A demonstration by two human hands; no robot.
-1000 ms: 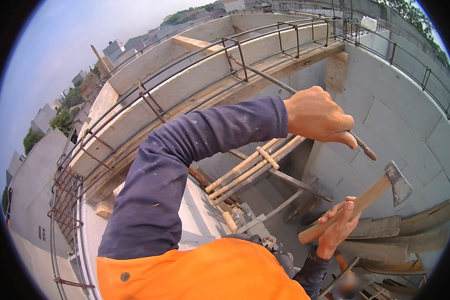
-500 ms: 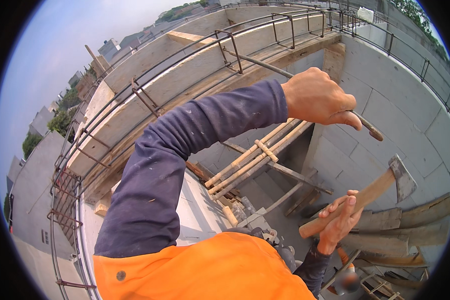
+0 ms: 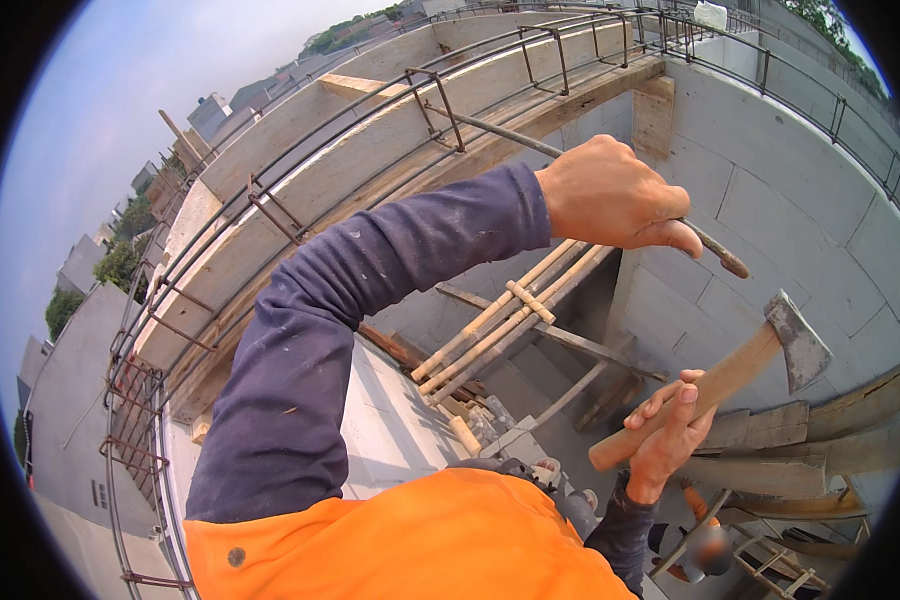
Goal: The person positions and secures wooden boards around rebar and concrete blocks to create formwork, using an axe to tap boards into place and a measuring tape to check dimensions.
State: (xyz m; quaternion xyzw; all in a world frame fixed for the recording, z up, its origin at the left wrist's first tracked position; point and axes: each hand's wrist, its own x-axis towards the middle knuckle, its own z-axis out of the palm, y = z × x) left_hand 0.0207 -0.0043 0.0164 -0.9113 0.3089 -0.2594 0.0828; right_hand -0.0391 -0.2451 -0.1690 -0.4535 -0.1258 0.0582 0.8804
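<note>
My left hand [image 3: 605, 200] is closed on a long metal bar [image 3: 712, 246], its arm bent across the view in a dark sleeve. The bar runs up to the rebar cage [image 3: 440, 110] along the timber formwork, and its bare lower end shows past my thumb. Below and to the right, my right hand [image 3: 665, 425] grips a hatchet [image 3: 730, 375] by its wooden handle, the worn steel head tilted up just under the bar's end, apart from it. My orange vest [image 3: 380, 550] fills the lower edge.
A pale block wall [image 3: 780, 200] curves round the right. Below me are a bamboo frame [image 3: 500, 325], wooden boards [image 3: 850, 410] and rubble beside a white ledge [image 3: 400, 420]. A co-worker [image 3: 690, 550] is far below at bottom right. Neighbouring buildings and trees lie left, beyond the formwork.
Both my hands have shifted left and slightly up in the view, the left one still on the bar, the right still on the hatchet. The co-worker below shows more now.
</note>
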